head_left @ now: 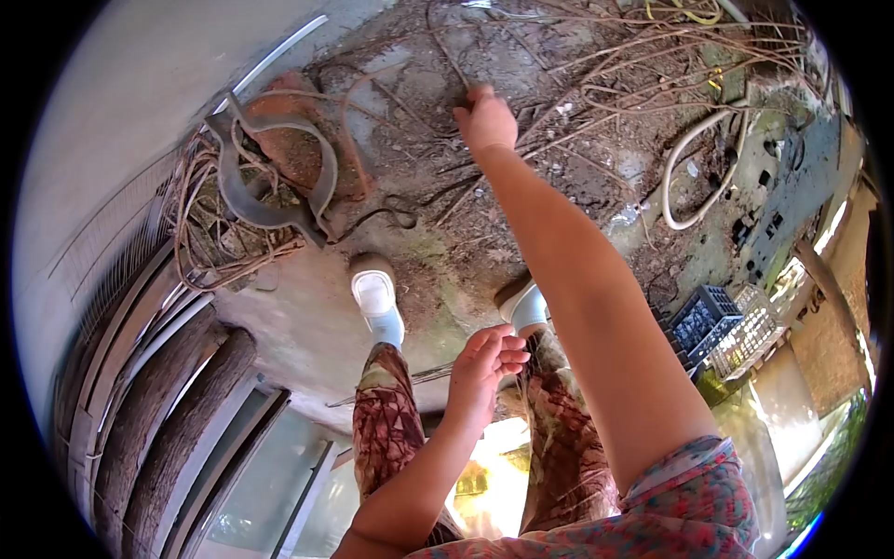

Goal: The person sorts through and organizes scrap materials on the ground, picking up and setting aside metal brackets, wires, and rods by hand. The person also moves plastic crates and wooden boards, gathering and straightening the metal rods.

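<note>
My right hand reaches far out over the littered ground, its fingers closed around one end of a thin brown stem that runs up and away from it. Long dry stems lie in a loose pile to the right of that hand. Near my knees, my left hand hangs in the air with its fingers partly curled and apart, and nothing shows in it.
A bent grey metal band and coiled wire lie by the left wall. A pale hose loop, a dark crate and a white basket are at the right. Logs stand lower left.
</note>
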Tool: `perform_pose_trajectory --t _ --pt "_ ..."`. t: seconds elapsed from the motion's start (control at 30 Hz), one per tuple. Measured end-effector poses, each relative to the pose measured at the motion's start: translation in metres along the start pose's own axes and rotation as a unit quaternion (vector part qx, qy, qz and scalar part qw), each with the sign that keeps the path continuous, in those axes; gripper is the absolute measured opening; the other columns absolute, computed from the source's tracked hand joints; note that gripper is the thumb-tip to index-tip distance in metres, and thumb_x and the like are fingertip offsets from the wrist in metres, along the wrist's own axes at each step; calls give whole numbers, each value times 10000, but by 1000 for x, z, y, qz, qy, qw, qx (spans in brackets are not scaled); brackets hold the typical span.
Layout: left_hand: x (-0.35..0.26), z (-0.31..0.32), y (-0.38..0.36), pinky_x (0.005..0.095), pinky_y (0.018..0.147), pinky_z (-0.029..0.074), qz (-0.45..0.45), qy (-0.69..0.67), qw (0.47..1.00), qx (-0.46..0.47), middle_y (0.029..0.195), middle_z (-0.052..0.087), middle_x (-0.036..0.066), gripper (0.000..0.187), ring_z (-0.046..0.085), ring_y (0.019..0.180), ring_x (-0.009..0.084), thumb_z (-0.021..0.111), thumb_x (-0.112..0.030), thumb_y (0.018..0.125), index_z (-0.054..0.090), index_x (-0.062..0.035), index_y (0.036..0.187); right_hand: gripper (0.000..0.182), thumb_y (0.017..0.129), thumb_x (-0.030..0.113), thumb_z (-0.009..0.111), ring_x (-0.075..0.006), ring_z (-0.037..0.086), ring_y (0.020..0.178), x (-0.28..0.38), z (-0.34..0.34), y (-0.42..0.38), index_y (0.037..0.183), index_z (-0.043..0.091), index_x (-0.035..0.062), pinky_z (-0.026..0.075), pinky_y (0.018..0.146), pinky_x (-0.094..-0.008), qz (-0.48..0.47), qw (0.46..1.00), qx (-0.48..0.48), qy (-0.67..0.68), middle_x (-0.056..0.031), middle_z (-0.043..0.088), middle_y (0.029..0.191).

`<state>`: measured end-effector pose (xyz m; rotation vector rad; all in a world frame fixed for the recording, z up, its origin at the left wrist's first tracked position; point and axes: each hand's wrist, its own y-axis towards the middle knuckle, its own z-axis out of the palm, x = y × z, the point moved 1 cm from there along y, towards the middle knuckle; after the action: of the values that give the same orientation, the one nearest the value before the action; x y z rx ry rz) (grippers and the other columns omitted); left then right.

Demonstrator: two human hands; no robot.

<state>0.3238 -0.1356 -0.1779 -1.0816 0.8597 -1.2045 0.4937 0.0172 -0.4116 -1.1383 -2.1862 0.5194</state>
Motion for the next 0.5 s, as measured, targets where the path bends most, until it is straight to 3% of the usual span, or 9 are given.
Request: perform_pose_trajectory --t 0.1,0.23,0.3,0.37,0.4,0.43,0.5 --pt "-2 -3 -3 312 729 442 7 -10 1000 9 924 613 87 290 594 833 198 474 -271 913 528 -36 1075 295 770 148 581 -375 592 858 0 8 7 1034 473 71 475 769 -440 41 999 -26 -4 -198 557 983" --pt "-1 -9 -3 310 724 443 6 -19 1000 13 919 613 89 299 594 829 199 463 -284 918 528 -35 1071 352 729 142 573 -363 591 875 -1 7 6 1049 456 54 475 765 -438 25 1000 -6 6 -216 580 967" --pt "-4 -7 -4 311 721 444 3 -10 1000 -3 917 611 86 301 594 826 197 462 -284 918 528 -31 1067 304 728 152 586 -361 590 799 -1 6 2 1000 504 43 470 759 -407 27 999 -46 1 -175 620 887" --pt "-6 -7 -4 312 722 444 1 -14 1000 1 915 609 85 303 594 826 198 462 -284 918 527 -30 1070 316 717 184 591 -338 610 795 -10 -3 -1 995 535 44 491 727 -406 -8 997 22 71 -194 611 817" --pt "-6 -6 -5 312 723 443 -1 -15 1000 5 913 607 84 305 593 826 198 461 -284 918 525 -30 1073 252 752 135 577 -263 626 734 -17 -8 -6 969 559 6 528 675 -349 86 960 110 242 -157 610 755" --pt "-6 -5 -6 312 723 443 -1 -19 1000 9 913 607 84 305 593 826 198 461 -284 918 525 -30 1073 252 752 135 577 -263 626 734 -25 -19 -13 969 559 6 528 675 -349 85 962 108 237 -157 610 755" --pt "-9 -5 -8 313 727 440 1 -15 1000 14 913 604 84 309 591 828 201 465 -289 916 524 -33 1079 220 798 65 554 -182 622 733 -34 -44 -41 1001 546 -18 552 640 -282 155 859 252 418 -118 609 771"
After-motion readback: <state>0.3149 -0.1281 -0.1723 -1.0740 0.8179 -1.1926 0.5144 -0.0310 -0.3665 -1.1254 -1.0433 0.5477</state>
